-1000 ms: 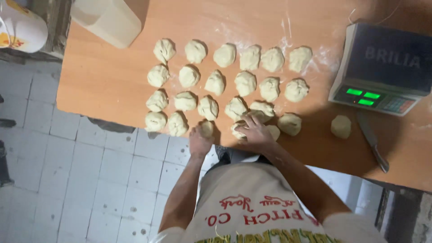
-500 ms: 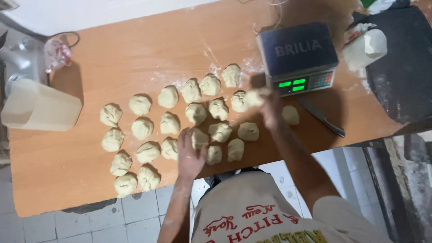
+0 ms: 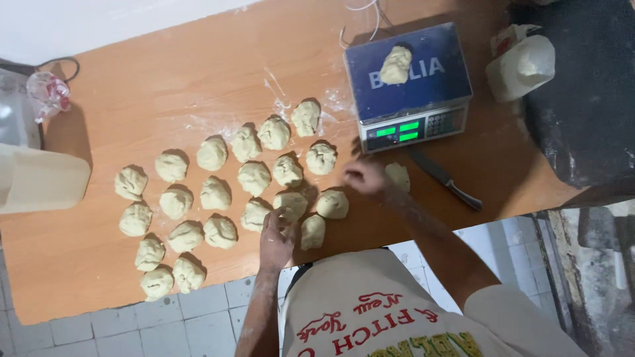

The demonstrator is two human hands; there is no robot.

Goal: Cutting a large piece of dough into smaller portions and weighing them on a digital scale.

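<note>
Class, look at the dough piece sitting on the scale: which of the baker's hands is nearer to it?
Right. The right hand is just below the scale bearing the dough piece; the left hand rests farther away at the table's near edge.

We see pale cream dough balls (image 3: 254,178) on an orange-brown tabletop (image 3: 132,99) dusted white with flour. The scale (image 3: 410,86) has a dark blue top, a grey front and green lit digits. The apron (image 3: 370,311) is beige with red lettering.
</note>
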